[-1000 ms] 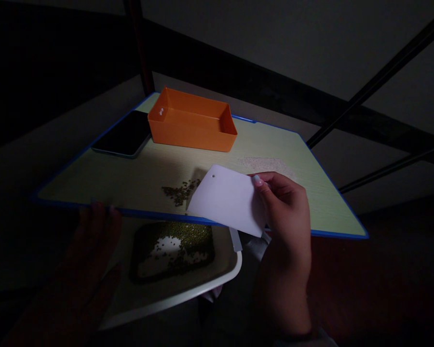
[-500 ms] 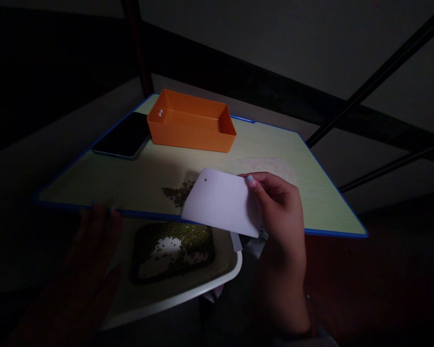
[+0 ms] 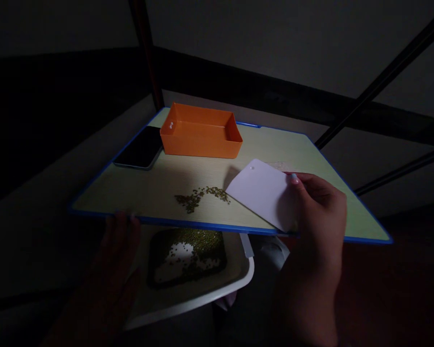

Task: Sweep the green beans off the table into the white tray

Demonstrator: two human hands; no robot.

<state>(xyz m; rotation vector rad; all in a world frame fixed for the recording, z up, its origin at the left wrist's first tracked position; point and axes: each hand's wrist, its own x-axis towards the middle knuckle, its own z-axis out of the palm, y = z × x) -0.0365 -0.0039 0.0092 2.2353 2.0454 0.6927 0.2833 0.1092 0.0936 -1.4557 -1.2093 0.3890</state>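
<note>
A white dough scraper (image 3: 262, 190), a flat curved-edge sheet with a small hole in one corner, is pinched between the thumb and fingers of my right hand (image 3: 318, 212). Its left corner is close to a loose patch of small green beans, probably mung beans (image 3: 193, 198), on the pale table top (image 3: 148, 193). My left hand (image 3: 112, 265) is in deep shadow at the lower left, its fingers stretched up to the table's blue edge and its thumb apart. Below the edge, a white basin (image 3: 238, 284) contains many more green beans (image 3: 202, 243).
An orange open box (image 3: 202, 144) stands at the back of the table, with a dark phone (image 3: 139, 148) lying beside it on the left. A faint pinkish patch (image 3: 280, 165) is on the table behind the scraper. Walls close in behind, and the light is dim.
My right hand has moved the scraper to the right, away from the bean patch, which now shows more fully and lies spread to the right. The whole view has shifted slightly.
</note>
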